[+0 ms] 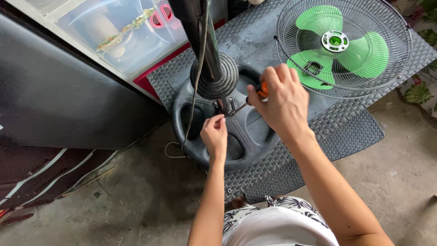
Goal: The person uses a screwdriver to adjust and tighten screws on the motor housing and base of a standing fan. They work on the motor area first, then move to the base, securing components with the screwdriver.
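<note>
On woven mat (346, 132), fan base (246, 132), concrete floor (136, 200)

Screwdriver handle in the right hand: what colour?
Orange and black screwdriver handle, gripped by the right hand; head view.

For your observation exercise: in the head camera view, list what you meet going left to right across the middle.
Dark panel → grey power cord → left hand → right hand holding an orange-handled screwdriver → fan head with green blades → leafy plant.
</note>
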